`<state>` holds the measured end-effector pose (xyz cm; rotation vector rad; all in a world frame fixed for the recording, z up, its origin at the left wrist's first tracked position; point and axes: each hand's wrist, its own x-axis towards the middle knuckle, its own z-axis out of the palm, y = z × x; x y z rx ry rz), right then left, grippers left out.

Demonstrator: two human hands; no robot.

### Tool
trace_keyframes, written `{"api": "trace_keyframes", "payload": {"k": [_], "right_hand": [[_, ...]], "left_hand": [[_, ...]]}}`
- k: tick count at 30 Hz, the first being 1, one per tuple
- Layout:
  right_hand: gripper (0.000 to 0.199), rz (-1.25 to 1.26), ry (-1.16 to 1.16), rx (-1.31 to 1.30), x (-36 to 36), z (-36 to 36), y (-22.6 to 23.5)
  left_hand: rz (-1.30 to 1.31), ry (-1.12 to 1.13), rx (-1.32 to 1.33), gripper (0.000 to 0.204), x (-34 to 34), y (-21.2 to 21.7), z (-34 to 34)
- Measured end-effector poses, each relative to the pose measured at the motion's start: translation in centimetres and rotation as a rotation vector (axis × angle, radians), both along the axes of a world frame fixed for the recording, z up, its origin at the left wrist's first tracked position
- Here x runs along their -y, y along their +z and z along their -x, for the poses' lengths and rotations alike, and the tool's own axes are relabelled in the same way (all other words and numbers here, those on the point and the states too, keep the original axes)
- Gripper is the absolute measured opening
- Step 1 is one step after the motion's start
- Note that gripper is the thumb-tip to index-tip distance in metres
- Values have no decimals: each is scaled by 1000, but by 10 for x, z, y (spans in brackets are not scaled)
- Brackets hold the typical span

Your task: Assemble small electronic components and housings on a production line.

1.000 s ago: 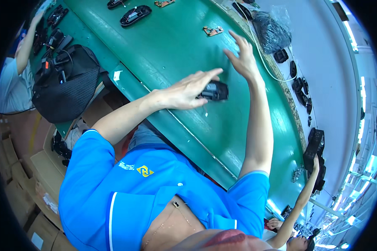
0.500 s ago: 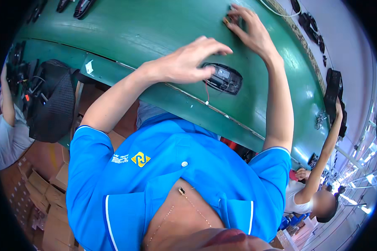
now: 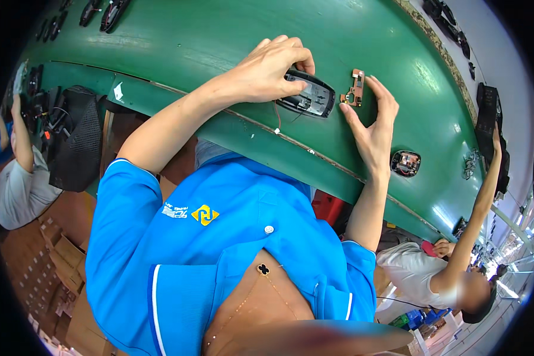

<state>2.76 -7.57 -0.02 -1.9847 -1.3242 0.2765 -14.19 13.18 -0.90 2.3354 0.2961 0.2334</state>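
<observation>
My left hand (image 3: 274, 71) is closed on the left end of an oblong black plastic casing (image 3: 321, 98), thumb over its open inside and fingers at the far rim. A thin red wire (image 3: 277, 114) trails from the casing toward the table edge. Just right of it, my right hand (image 3: 374, 121) pinches a brown circuit board (image 3: 354, 89) of irregular outline, with thumb and fingertips at its edges. Casing and board are a short gap apart. Beside my right wrist lies a small rounded black housing (image 3: 406, 162) with brown circuitry inside.
A green table (image 3: 207, 41) spans the far side. More black casings (image 3: 114, 15) lie at the far left. A black mesh bag (image 3: 77, 139) hangs at left. Co-workers sit on both sides; at right, a person's arm (image 3: 483, 196) reaches to a long black part (image 3: 488, 110).
My right hand has come back toward me with the board, now beside the casing. My left fingers have closed on the casing. The small rounded housing has come into view by my right wrist.
</observation>
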Motion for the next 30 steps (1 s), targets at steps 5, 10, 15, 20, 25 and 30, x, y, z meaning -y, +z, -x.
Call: {"api": "trace_keyframes", "payload": {"k": [5, 10, 15, 20, 25, 30], "right_hand": [[57, 115, -287, 174, 3, 10, -2], [55, 148, -313, 197, 3, 11, -3], [50, 106, -268, 74, 6, 6, -4], [47, 36, -229, 0, 8, 7, 1], [47, -10, -101, -122, 3, 12, 14], [50, -29, 109, -155, 1, 16, 20]], "left_hand": [[92, -3, 64, 21, -3, 2, -2], [407, 60, 95, 21, -13, 8, 7], [529, 114, 140, 21, -11, 6, 11], [520, 115, 162, 20, -8, 4, 9], [505, 131, 172, 19, -8, 3, 11], [496, 121, 186, 18, -8, 2, 9]]}}
